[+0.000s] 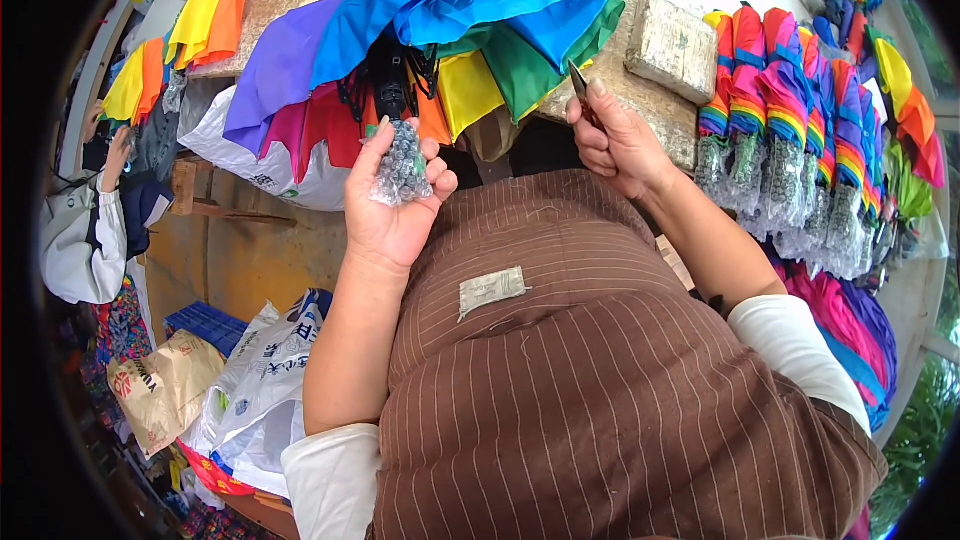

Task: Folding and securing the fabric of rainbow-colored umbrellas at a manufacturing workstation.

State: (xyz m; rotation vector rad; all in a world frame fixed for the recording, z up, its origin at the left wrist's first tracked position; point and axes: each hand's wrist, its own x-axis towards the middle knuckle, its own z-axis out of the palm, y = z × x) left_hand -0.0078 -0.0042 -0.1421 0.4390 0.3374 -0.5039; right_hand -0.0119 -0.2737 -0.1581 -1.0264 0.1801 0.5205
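Head view: the umbrella (450, 10) lies over the near edge of the counter (650, 125), its loose canopy blue on top, with purple, red, orange, yellow and green panels draping around the black shaft. Clear bubble wrap (400, 165) covers its handle, which points toward the person. The left hand (384, 230), palm up, curls its fingers and thumb round the wrap, forearm nearly upright. The right hand (622, 140) closes on a dark pointed tool (580, 85), thumb alongside, tip up beside the green panel, elbow bent outward.
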